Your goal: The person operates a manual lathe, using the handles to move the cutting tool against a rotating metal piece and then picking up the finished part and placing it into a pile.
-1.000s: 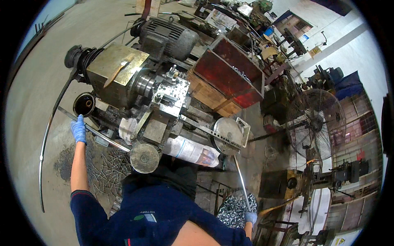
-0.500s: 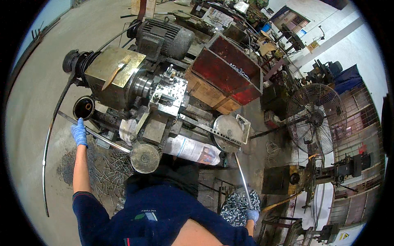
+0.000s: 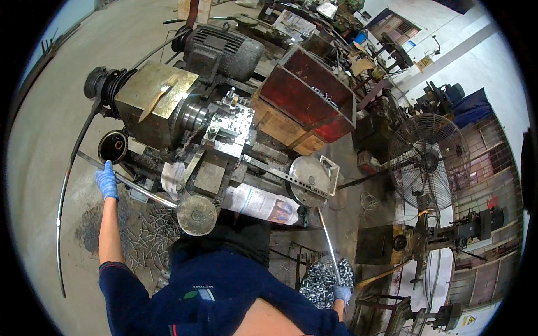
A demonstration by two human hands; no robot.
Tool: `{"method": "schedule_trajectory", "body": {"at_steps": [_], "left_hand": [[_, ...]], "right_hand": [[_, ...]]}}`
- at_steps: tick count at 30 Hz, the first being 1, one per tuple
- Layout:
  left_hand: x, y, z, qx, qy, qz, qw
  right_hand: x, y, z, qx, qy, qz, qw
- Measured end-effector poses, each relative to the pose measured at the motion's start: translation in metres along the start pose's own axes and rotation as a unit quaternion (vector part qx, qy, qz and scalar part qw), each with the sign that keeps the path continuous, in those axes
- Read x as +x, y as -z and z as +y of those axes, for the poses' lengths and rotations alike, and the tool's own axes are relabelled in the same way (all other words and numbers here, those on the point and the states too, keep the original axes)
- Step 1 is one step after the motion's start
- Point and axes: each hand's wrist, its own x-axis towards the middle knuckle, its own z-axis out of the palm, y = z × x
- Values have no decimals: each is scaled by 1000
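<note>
Grey concrete floor [image 3: 56, 129] fills the view's nine-to-eleven o'clock side, with a thin pipe [image 3: 58, 223] near the far left. At nine o'clock, the gloved left hand [image 3: 106, 182] is closed around a metal bar [image 3: 151, 195]; the bar sticks out past it toward ten o'clock and runs toward four to meet a grey disc [image 3: 196, 215]. Just beyond the fingertips, at twelve from this hand, sits a round housing [image 3: 106, 151]. Thin metal scraps [image 3: 150, 235] lie on the floor at its four to five o'clock.

Toward eleven from the view's middle stands the oily machine [image 3: 162, 89] with its motor [image 3: 224, 53]; a red box [image 3: 307, 95] is at one. At four, a metal wheel [image 3: 308, 180] meets the upper end of a shiny rod [image 3: 329, 245]. The gloved right hand [image 3: 342, 293], near five, grips the rod's lower end, a heap of small metal pieces [image 3: 322, 283] at its ten. Farther right, a fan [image 3: 428, 162] stands at three.

Compared with half a second ago, both hands keep their holds; the whole scene sits slightly farther left.
</note>
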Motion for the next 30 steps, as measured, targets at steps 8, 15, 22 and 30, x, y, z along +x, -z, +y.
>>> {"method": "schedule_trajectory", "body": {"at_steps": [8, 15, 22, 30], "left_hand": [[-3, 7, -3, 19, 7, 16, 1000], [-9, 2, 9, -40, 2, 2, 999], [-8, 1, 7, -39, -20, 8, 999], [-9, -1, 7, -83, -1, -5, 997]], "right_hand": [[-12, 14, -8, 29, -19, -21, 999], [-11, 1, 3, 17, 4, 7, 1000], [-5, -12, 9, 23, 3, 10, 1000], [-21, 0, 5, 34, -5, -17, 999]]}}
